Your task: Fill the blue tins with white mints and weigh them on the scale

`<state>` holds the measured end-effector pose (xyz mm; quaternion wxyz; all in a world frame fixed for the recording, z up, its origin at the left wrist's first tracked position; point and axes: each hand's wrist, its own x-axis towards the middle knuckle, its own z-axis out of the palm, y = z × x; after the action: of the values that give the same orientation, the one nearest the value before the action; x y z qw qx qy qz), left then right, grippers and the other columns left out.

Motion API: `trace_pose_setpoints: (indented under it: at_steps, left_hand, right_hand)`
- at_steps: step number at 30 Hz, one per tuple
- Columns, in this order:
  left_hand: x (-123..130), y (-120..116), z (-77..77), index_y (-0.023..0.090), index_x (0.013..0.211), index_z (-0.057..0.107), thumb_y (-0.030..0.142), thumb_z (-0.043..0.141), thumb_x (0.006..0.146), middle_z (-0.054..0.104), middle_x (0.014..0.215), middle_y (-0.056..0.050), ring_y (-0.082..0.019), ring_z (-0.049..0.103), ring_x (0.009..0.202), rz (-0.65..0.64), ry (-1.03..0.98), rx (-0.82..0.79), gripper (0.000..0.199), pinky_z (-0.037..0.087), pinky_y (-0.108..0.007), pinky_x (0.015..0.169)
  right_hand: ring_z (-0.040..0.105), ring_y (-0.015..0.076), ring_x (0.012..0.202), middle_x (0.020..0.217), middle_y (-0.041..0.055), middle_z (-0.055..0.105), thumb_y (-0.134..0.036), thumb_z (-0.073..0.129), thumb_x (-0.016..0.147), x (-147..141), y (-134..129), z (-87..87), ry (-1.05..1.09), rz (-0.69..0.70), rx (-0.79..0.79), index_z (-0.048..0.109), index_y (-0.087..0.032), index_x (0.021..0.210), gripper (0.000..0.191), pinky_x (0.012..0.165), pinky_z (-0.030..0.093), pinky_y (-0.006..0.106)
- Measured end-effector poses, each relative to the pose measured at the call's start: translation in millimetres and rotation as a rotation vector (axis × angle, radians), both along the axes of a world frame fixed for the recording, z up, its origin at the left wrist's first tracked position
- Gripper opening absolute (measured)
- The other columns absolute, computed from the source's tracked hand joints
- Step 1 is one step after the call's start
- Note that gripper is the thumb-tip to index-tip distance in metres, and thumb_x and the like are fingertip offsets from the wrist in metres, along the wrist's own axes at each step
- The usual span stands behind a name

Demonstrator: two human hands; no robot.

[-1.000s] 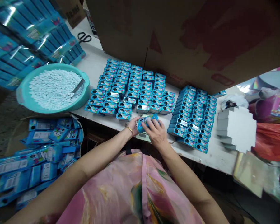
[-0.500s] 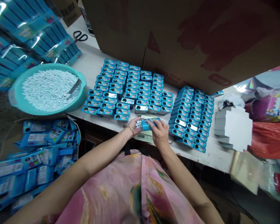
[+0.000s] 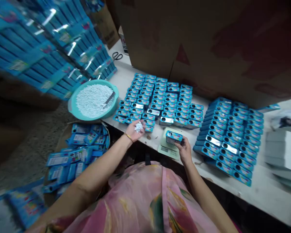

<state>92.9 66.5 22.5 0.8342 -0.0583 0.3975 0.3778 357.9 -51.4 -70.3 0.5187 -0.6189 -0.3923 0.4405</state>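
A small heap of white candies (image 3: 138, 127) lies in the cupped palm of my left hand (image 3: 132, 133), just in front of the standing tins. My right hand (image 3: 184, 150) grips a blue tin (image 3: 174, 136) by its right end. The tin is upright, its dark round opening facing up, over the pale scale (image 3: 163, 147); whether it touches the scale I cannot tell. Rows of similar blue tins (image 3: 157, 102) stand behind my hands. Another block of blue tins (image 3: 229, 139) stands to the right of my right hand.
At the left a turquoise basin (image 3: 74, 108) holds white candies and a scoop (image 3: 110, 97). Below it is a carton (image 3: 63, 139) of blue packs. Wrapped blue stacks (image 3: 50, 48), scissors (image 3: 117, 56) and a large cardboard box (image 3: 196, 42) stand behind. White cartons (image 3: 280, 152) lie far right.
My hands have moved apart. The tin, earlier lying tilted against the candies in my left palm, is now upright over the scale in my right hand. The view has shifted left.
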Motion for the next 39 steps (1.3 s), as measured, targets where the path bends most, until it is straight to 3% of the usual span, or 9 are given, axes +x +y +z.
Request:
trace_pose_setpoints:
  at_steps: [4, 6, 10, 13, 15, 17, 21, 28, 39]
  left_hand:
    - [-106, 55, 30.9, 0.015, 0.077, 0.052, 0.024, 0.037, 0.084, 0.053, 0.065, -0.003, -0.008, 0.052, 0.057, 0.289, 0.365, 0.126, 0.019, 0.040, -0.015, 0.044]
    - [-152, 82, 39.8, 0.015, 0.089, 0.049, 0.032, 0.024, 0.087, 0.056, 0.080, -0.006, -0.012, 0.055, 0.072, 0.446, 0.631, 0.132, 0.031, 0.048, -0.024, 0.058]
    - [-191, 105, 41.2, 0.016, 0.111, 0.039, 0.050, 0.018, 0.084, 0.045, 0.121, -0.010, -0.023, 0.042, 0.110, 0.387, 1.021, 0.185, 0.048, 0.036, -0.053, 0.086]
    - [-157, 85, 34.4, 0.015, 0.108, 0.043, 0.038, 0.038, 0.082, 0.047, 0.122, -0.010, -0.019, 0.042, 0.113, 0.389, 1.000, 0.336, 0.035, 0.038, -0.040, 0.090]
    - [-114, 58, 29.1, 0.013, 0.098, 0.052, 0.034, 0.043, 0.080, 0.056, 0.111, -0.011, -0.021, 0.051, 0.104, 0.180, 0.686, 0.440, 0.030, 0.043, -0.035, 0.085]
    - [-69, 28, 22.5, 0.011, 0.094, 0.057, 0.033, 0.044, 0.081, 0.062, 0.100, -0.012, -0.022, 0.056, 0.097, -0.034, 0.465, 0.400, 0.029, 0.047, -0.035, 0.080]
    - [-12, -15, 2.9, 0.011, 0.089, 0.061, 0.029, 0.046, 0.080, 0.065, 0.094, -0.012, -0.020, 0.061, 0.088, -0.141, 0.360, 0.225, 0.025, 0.050, -0.031, 0.073]
    - [3, -37, -21.1, 0.010, 0.092, 0.062, 0.027, 0.049, 0.079, 0.062, 0.103, -0.015, -0.022, 0.059, 0.093, -0.204, 0.270, 0.108, 0.025, 0.050, -0.033, 0.076]
    - [49, -44, -28.7, 0.011, 0.091, 0.062, 0.028, 0.051, 0.077, 0.062, 0.103, -0.016, -0.024, 0.057, 0.099, -0.310, 0.224, 0.052, 0.025, 0.048, -0.034, 0.078]
  right_hand:
    - [0.055, 0.0185, 0.089, 0.096, 0.0032, 0.058, -0.026, 0.064, 0.062, -9, 5, -10.3, 0.118, -0.008, -0.031, 0.047, -0.021, 0.103, 0.044, 0.084, 0.041, 0.038]
    - [0.055, 0.0180, 0.088, 0.096, 0.0028, 0.057, -0.025, 0.065, 0.061, -7, 5, -12.1, 0.101, -0.025, -0.047, 0.047, -0.021, 0.102, 0.045, 0.085, 0.041, 0.037]
    - [0.054, 0.0180, 0.086, 0.094, 0.0043, 0.057, -0.028, 0.062, 0.063, 1, 1, -11.7, -0.058, 0.011, -0.067, 0.049, -0.018, 0.100, 0.041, 0.082, 0.042, 0.036]
    - [0.053, 0.0181, 0.092, 0.102, 0.0065, 0.056, -0.028, 0.059, 0.066, 6, 0, -8.4, -0.132, 0.084, -0.040, 0.049, -0.018, 0.103, 0.040, 0.084, 0.042, 0.035]
    - [0.051, 0.0188, 0.099, 0.110, 0.0080, 0.053, -0.028, 0.061, 0.066, 8, -1, -5.6, -0.163, 0.112, -0.023, 0.046, -0.018, 0.109, 0.047, 0.087, 0.040, 0.036]
    - [0.047, 0.0198, 0.108, 0.118, 0.0097, 0.049, -0.029, 0.065, 0.063, 12, -2, -2.4, -0.193, 0.127, -0.011, 0.041, -0.019, 0.116, 0.059, 0.092, 0.037, 0.037]
    - [0.039, 0.0213, 0.118, 0.128, 0.0123, 0.042, -0.030, 0.067, 0.062, 24, -17, 3.8, -0.252, 0.141, -0.030, 0.033, -0.021, 0.125, 0.072, 0.095, 0.033, 0.041]
    - [0.041, 0.0213, 0.117, 0.128, 0.0133, 0.042, -0.036, 0.066, 0.065, 40, -42, 2.9, -0.249, 0.071, -0.072, 0.036, -0.022, 0.125, 0.068, 0.094, 0.033, 0.042]
    - [0.046, 0.0207, 0.110, 0.124, 0.0117, 0.045, -0.034, 0.067, 0.063, 32, -25, 7.8, -0.212, 0.088, -0.025, 0.039, -0.022, 0.123, 0.067, 0.089, 0.038, 0.040]
